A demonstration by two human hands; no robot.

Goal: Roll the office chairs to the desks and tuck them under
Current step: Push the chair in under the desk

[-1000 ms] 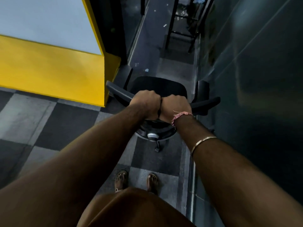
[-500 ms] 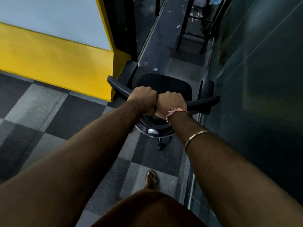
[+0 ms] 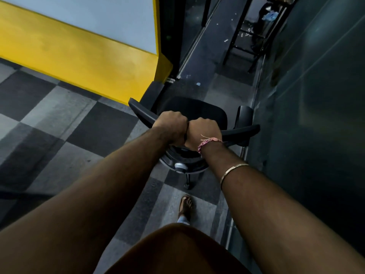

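Observation:
A black office chair [image 3: 195,111] stands on the checkered carpet in front of me, seen from behind and above, with its armrests spread to both sides. My left hand [image 3: 171,127] and my right hand [image 3: 203,131] sit side by side, knuckles touching, each gripping the top edge of the chair's backrest. The chair's left armrest [image 3: 142,113] is close to the corner of a yellow partition [image 3: 83,56]. A castor [image 3: 187,185] shows below the seat. No desk top is plainly visible.
A dark glass wall [image 3: 316,115] runs along the right, close to the chair's right armrest. Ahead lies a narrow dark aisle with black metal legs [image 3: 243,36] of furniture. My sandalled foot [image 3: 185,206] is behind the chair.
The chair has rolled forward along the aisle with both hands still gripping the backrest. The yellow partition corner has come nearer, and one foot has stepped forward.

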